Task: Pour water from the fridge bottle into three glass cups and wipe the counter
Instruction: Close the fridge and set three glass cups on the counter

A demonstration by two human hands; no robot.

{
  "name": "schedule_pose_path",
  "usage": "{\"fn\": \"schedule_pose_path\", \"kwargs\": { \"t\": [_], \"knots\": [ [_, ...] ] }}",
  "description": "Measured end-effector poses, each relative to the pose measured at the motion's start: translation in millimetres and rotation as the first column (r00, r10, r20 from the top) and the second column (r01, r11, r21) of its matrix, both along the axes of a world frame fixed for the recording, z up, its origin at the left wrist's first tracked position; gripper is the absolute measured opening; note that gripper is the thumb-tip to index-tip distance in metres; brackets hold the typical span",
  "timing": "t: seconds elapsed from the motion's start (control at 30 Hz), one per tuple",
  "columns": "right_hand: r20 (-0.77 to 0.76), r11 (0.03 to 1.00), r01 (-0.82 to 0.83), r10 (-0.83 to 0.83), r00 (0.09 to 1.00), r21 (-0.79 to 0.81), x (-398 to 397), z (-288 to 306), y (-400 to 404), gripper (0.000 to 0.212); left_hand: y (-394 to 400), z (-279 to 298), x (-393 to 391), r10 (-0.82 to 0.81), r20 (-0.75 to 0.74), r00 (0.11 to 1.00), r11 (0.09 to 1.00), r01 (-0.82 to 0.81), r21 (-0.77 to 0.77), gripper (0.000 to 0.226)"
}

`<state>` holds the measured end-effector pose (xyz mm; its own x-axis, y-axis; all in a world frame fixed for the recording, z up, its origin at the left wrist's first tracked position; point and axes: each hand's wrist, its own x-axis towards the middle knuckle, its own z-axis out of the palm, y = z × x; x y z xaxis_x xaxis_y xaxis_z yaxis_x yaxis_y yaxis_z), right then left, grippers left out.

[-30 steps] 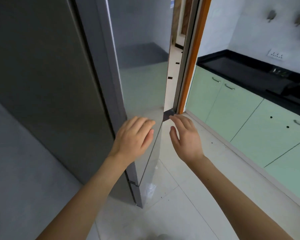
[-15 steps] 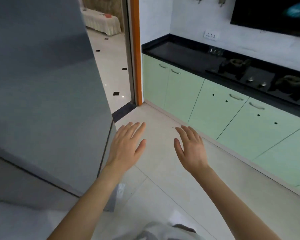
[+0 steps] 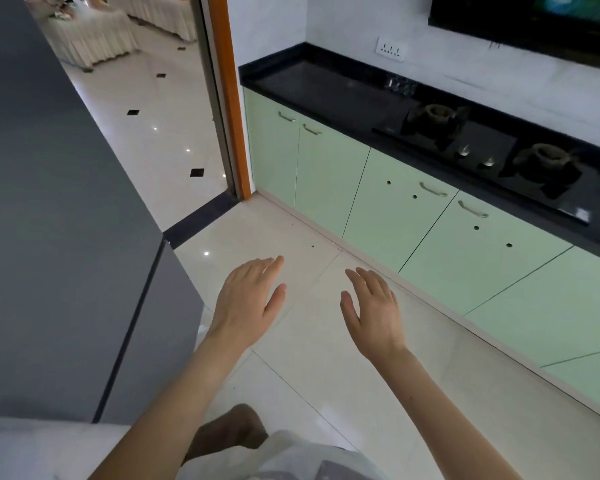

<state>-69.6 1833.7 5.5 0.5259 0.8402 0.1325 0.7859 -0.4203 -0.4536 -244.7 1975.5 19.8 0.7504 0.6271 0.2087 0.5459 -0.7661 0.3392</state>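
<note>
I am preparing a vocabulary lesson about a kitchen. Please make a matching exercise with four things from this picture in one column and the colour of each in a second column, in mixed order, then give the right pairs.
Things:
1. fridge
2. cabinet doors
3. counter
4. door frame

Colours:
A. black
B. orange
C. grey
D. pale green

Right pairs: 1-C, 2-D, 3-A, 4-B.
</note>
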Motion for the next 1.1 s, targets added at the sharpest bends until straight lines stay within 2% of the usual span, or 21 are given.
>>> {"fn": "schedule_pose_path", "kwargs": {
  "t": [0.33,0.5,0.67,0.87,1.1],
  "knots": [
    [-0.007,0.997,0.062,-0.062,0.998,0.046,66.7,-8.5,87.6,0.039,87.6,4.3,73.0,-0.043,0.021,0.999,0.999,0.042,0.027,0.049],
    [-0.003,0.993,0.114,-0.114,0.993,0.036,92.2,-15.1,163.9,0.041,169.2,-2.3,108.2,-0.106,0.054,0.993,0.994,0.106,0.013,0.049],
    [-0.013,0.980,0.188,-0.188,0.982,0.062,120.0,2.6,244.0,0.046,261.8,16.4,146.7,-0.165,0.101,0.981,0.986,0.162,0.040,0.050],
    [0.001,0.963,0.257,-0.258,0.966,0.085,157.9,14.6,318.7,0.041,347.7,22.8,192.9,-0.216,0.090,0.972,0.976,0.212,0.053,0.049],
    [0.006,0.970,0.241,-0.241,0.970,0.000,207.3,-11.8,379.3,0.039,404.3,-7.6,255.6,-0.266,0.016,0.964,0.964,0.266,0.001,0.051]
  ]
}}
